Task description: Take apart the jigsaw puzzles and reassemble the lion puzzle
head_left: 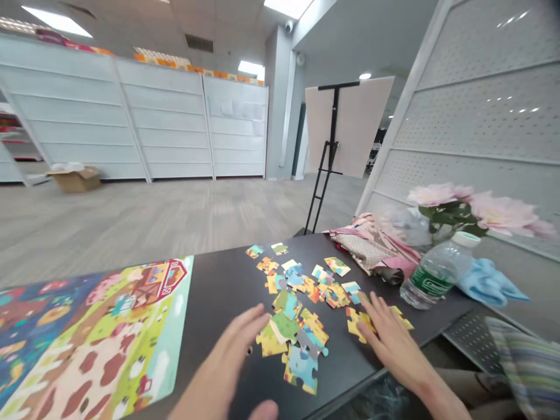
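Observation:
Several loose jigsaw pieces [301, 289] lie scattered on a black table [223, 280]. My left hand [227, 361] hovers low over the table with fingers stretched out flat, its tips next to a yellow-green piece [273, 338]. My right hand [389, 335] lies flat with fingers spread on yellow pieces [356, 324] near the table's right edge. Neither hand grips anything. A large farm picture with a red barn [100, 332] covers the left part of the table.
A plastic water bottle [435, 274] lies at the right, beside folded patterned cloth [371, 245], a blue cloth [487, 283] and pink flowers [472, 210]. A black easel [328, 151] stands behind the table. White shelving [131, 128] lines the far wall across open floor.

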Motion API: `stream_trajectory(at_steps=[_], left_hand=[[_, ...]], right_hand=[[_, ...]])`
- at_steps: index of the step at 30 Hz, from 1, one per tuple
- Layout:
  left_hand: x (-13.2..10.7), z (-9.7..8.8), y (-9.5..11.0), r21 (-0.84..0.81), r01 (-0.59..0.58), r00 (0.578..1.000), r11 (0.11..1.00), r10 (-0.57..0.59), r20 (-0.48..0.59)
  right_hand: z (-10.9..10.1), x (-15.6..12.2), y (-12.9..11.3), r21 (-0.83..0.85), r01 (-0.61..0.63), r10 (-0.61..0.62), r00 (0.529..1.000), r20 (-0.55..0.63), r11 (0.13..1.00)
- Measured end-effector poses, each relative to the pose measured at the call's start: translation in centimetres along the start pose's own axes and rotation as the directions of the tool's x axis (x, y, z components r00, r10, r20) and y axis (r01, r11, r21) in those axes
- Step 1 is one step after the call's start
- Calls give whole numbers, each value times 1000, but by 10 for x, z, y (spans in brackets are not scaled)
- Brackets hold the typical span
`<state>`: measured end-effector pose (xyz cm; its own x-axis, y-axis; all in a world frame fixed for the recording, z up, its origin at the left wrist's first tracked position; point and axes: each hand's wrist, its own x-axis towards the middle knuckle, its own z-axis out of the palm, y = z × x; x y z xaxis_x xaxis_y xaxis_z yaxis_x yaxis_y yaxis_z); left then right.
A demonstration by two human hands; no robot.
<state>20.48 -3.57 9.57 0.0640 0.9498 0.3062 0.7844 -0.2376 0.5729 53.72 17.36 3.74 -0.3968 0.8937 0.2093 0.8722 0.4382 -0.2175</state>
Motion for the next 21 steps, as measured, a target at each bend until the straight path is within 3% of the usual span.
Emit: stream_trajectory(at_steps=[2,3,5,8,10,13,16,18,21], left_hand=[[35,24,-8,29,-44,992,999,40,118],[50,35,-12,92,-73,972,993,50,230],[74,55,-24,192,-122,933,974,47,358],[86,75,-48,192,-182,886,964,77,456],[80,80,-62,190,-181,890,965,79,450],[64,71,-71,219,-105,909,970,4,418],[67,44,-72,206,-31,919,978,-53,391],[90,25,-76,195,28,942,980,-91,323],[148,8,-94,282,156,952,947,-220,212]], right_hand=[[12,-1,-11,-91,52,-41,992,119,994],[14,-3,-22,-108,86,-68,985,157,990],[13,-6,-50,-97,145,-122,970,212,985],[8,-8,-84,-28,213,-197,940,277,977],[6,-7,-94,40,257,-256,914,315,966],[7,1,-93,166,313,-350,891,289,935],[8,26,-80,214,243,-269,957,105,946],[8,48,-69,194,148,-158,987,34,970],[12,71,-58,85,71,-82,988,130,994]])
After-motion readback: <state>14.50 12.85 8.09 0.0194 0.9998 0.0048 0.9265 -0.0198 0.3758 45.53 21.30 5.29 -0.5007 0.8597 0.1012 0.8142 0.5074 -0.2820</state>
